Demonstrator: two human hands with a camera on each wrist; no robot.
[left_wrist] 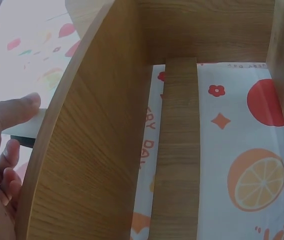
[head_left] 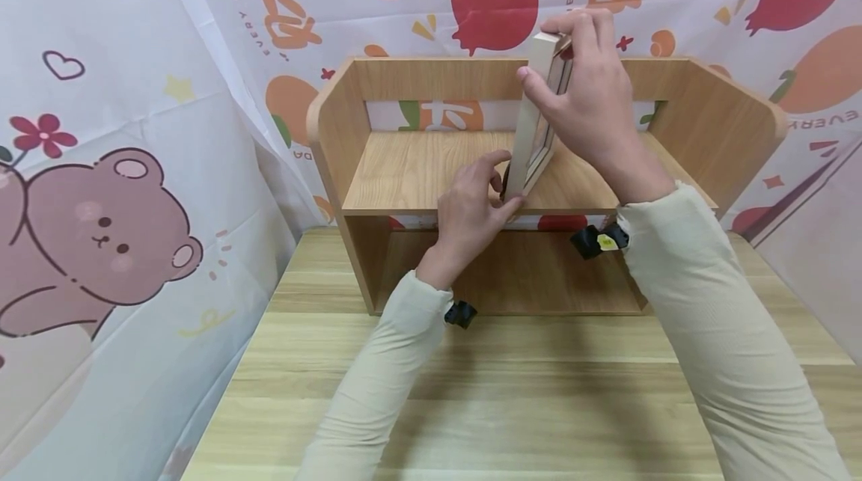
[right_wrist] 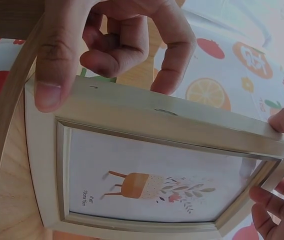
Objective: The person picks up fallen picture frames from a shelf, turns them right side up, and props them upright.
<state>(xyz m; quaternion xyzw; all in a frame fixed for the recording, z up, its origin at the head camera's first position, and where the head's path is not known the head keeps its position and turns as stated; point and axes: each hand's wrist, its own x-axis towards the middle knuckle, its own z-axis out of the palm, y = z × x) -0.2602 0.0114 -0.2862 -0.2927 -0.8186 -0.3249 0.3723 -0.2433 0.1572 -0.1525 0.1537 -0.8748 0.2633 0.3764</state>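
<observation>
Left hand (head_left: 471, 200) pinches the lower corner of the picture frame (head_left: 527, 141) | frame stands slightly tilted near the middle of the shelf's (head_left: 417, 167) front edge; likely light, stiff, fragile-faced, best held by its rims | right hand (head_left: 595, 88) grips its top | left panel (head_left: 332, 144), back rail (head_left: 431, 78), right panel (head_left: 720, 122) hem it in

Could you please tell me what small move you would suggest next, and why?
I'd probably slide the picture frame slightly farther back on the upper shelf: its lower end is close to the shelf's front edge, and the right hand gripping its top and the left hand touching its lower corner could guide it together.
</observation>
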